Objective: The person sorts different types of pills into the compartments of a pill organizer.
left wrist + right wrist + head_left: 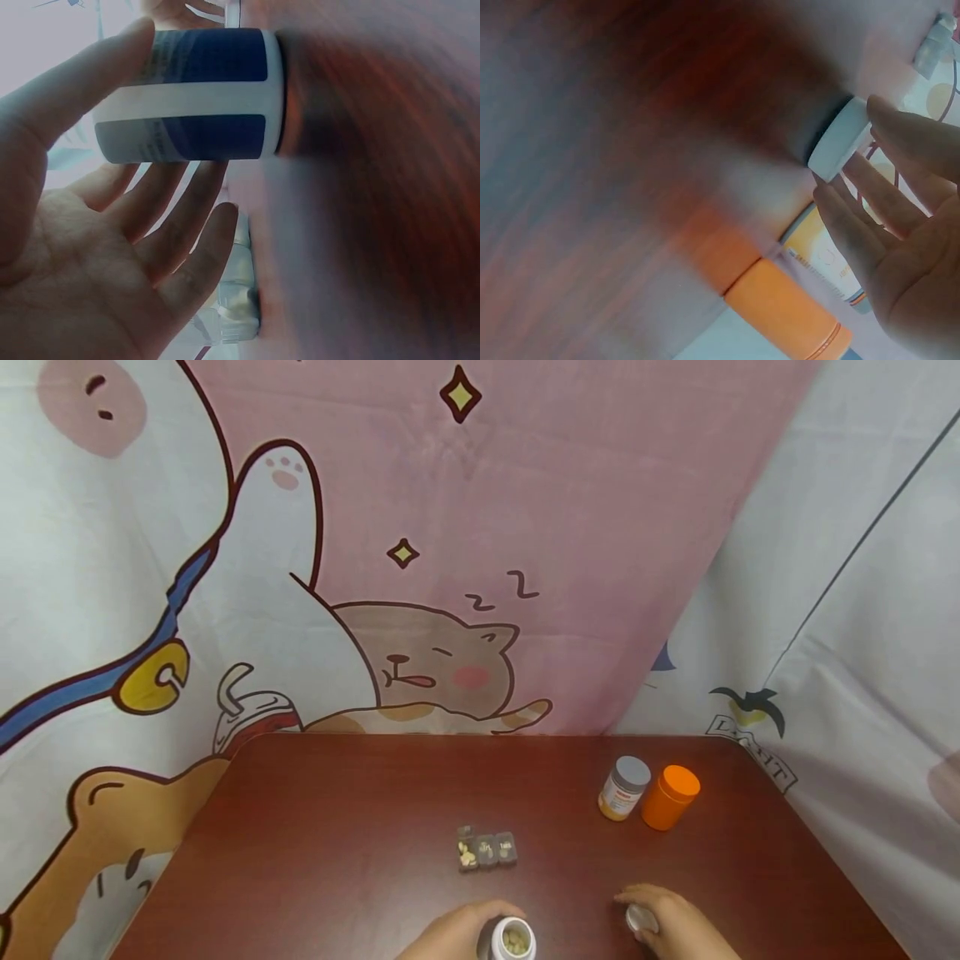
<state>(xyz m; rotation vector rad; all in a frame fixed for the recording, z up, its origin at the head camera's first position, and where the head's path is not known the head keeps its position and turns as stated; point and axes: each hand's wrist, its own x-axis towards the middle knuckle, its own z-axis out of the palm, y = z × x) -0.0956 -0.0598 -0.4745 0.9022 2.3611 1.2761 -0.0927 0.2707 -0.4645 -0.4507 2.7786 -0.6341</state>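
Observation:
My left hand (pixel 463 931) grips a white pill bottle (pixel 187 97) with a blue label, thumb on one side and fingers on the other. The bottle stands upright at the table's near edge, its mouth uncapped and tan pills (pixel 515 941) showing inside. To the right, my right hand (pixel 678 925) pinches a round white cap (pixel 840 139) between thumb and fingers, low over the tabletop. Beyond the left hand lies a small grey pill organizer (pixel 487 851). Its left compartment has the lid up and pills inside; the two others have their lids down.
At the back right of the brown table (pixel 360 810) stand a grey-lidded jar (pixel 621 793) with a white and orange label and an orange bottle (pixel 670 799), side by side. A printed curtain (pixel 600 527) hangs behind the table and along its right side.

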